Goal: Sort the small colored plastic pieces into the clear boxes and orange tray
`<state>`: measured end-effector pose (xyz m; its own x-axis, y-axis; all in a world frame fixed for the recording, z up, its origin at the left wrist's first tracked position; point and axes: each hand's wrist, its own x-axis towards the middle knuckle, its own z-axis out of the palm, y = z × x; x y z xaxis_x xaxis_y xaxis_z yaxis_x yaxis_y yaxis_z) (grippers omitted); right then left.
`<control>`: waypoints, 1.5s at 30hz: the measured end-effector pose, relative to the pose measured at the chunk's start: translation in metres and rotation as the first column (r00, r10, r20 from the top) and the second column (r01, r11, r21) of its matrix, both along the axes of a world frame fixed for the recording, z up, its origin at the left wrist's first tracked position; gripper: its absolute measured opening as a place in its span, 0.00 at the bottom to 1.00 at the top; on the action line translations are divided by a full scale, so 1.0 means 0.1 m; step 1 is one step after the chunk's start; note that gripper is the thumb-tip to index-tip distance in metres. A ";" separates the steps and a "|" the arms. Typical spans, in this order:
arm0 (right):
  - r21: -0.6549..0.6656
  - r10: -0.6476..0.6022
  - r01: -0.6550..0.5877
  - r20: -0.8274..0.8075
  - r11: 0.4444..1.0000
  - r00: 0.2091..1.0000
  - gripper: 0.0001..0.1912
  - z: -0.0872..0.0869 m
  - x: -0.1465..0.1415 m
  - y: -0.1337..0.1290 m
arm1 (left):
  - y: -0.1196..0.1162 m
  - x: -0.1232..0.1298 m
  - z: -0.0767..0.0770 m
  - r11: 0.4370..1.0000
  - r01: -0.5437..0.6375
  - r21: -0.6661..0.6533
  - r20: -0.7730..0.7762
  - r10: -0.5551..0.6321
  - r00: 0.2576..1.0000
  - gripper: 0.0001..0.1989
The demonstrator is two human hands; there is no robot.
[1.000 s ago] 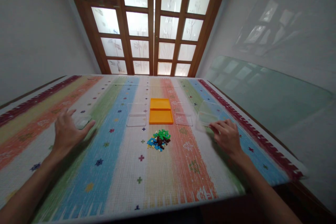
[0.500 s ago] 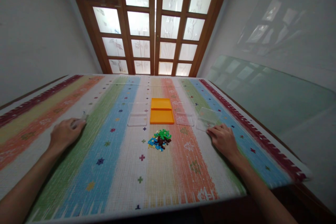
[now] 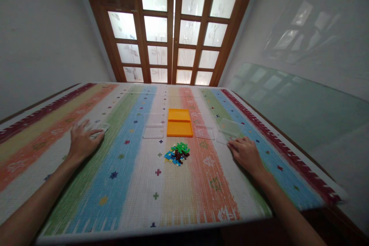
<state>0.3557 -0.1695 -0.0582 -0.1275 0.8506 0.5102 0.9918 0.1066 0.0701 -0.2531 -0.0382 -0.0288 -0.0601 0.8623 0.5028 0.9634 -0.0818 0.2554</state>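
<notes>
plastic case sits pinched by right hand; left hand spreads its grip at clear box (arranging, seemingly; release calls for lightness).

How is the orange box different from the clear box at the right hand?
The orange box is solid-coloured, while the clear box is see-through. The orange box sits untouched, whereas the clear box has the right hand's fingers at its near edge. Both appear to be open.
</notes>
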 end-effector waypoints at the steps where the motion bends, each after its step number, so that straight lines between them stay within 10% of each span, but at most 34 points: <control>1: -0.009 -0.005 0.005 0.000 1.000 1.000 0.17 0.00 0.00 0.00 | -0.01 0.00 -0.01 1.000 0.006 0.014 0.010 -0.006 1.000 0.15; 10: -0.007 -0.010 0.010 0.000 1.000 1.000 0.17 0.01 -0.03 0.00 | -0.16 -0.02 0.04 0.998 0.024 0.061 -0.021 -0.023 1.000 0.15; 16: -0.017 0.001 -0.001 -0.023 1.000 1.000 0.17 0.02 -0.04 0.01 | -0.29 0.06 0.12 0.978 -0.206 -0.034 0.032 0.207 0.978 0.33; 28: -0.014 0.012 -0.012 -0.036 1.000 0.999 0.15 0.01 -0.03 0.02 | -0.26 0.15 0.32 0.907 -0.247 -0.341 0.300 0.354 0.886 0.57; 36: 0.007 0.008 -0.008 -0.077 1.000 0.997 0.18 0.01 -0.04 0.02 | -0.24 0.13 0.34 0.930 -0.209 -0.302 0.491 0.340 0.802 0.47; 45: 0.148 0.032 -0.016 -0.111 0.989 0.993 0.14 0.16 -0.21 0.03 | -0.23 0.48 0.51 0.979 -0.015 0.202 0.861 -0.170 0.480 0.52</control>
